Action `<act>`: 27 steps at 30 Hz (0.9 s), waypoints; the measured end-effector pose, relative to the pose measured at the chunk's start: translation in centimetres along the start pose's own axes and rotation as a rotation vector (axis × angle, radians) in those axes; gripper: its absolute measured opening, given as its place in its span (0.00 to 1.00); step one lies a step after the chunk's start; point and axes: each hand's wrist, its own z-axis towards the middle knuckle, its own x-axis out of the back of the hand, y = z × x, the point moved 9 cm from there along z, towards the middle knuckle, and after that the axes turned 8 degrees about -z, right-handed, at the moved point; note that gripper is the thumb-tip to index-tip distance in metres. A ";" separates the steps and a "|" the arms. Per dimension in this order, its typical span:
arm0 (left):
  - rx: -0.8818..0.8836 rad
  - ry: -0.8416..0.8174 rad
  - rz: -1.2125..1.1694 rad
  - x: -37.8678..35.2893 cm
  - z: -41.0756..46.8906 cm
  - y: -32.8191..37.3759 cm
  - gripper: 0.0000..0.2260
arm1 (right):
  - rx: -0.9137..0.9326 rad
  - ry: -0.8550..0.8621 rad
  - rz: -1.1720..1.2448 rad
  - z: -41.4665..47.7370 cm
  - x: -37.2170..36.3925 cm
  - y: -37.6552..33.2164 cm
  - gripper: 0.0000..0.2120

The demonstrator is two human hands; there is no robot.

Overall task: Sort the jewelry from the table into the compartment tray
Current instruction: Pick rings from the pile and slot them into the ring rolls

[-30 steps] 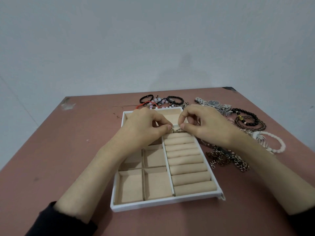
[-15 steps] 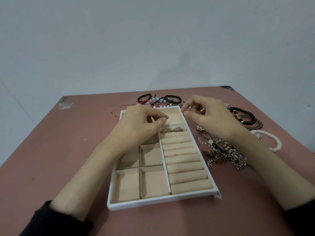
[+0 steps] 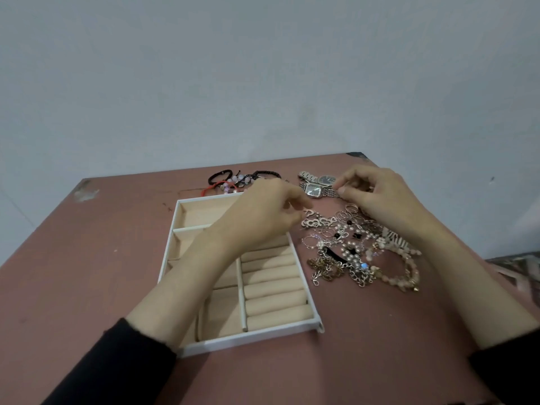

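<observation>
The white compartment tray (image 3: 254, 336) with beige lining lies in the middle of the table, with square cells on the left and ring rolls (image 3: 271, 287) on the right. My left hand (image 3: 263, 217) hovers over the tray's far right corner, fingers loosely curled, with nothing visible in it. Its fingertips are close to the silver heart pendants (image 3: 317, 222). My right hand (image 3: 374, 191) is above the tangled jewelry pile (image 3: 347, 255). Its thumb and forefinger are pinched together beside a silver watch (image 3: 315, 190). I cannot see whether they hold anything.
A second watch (image 3: 325, 179) lies behind the first. Black cord and bead bracelets (image 3: 222, 176) lie beyond the tray's far edge. A pink bead bracelet (image 3: 409, 276) and thin rings (image 3: 349, 211) are part of the pile. The table's right edge (image 3: 467, 252) is near.
Both hands have left the top ring roll, where they set small rings, and moved right toward the pile. My right hand has gone to the watches. The view has shifted right.
</observation>
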 end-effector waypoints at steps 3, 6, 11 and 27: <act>0.016 -0.058 0.075 -1.5 1.5 0.1 0.09 | -0.006 -0.020 -0.055 -0.1 -0.3 0.7 0.08; 0.013 -0.112 0.141 -2.7 2.8 0.5 0.10 | 0.011 0.001 -0.129 -0.1 0.0 0.7 0.10; 0.009 -0.150 0.164 -3.4 4.5 1.1 0.10 | -0.010 0.057 -0.369 0.5 0.9 1.4 0.13; 0.048 -0.160 0.106 -4.5 7.1 0.8 0.08 | -0.087 -0.014 -0.532 0.6 0.2 3.1 0.05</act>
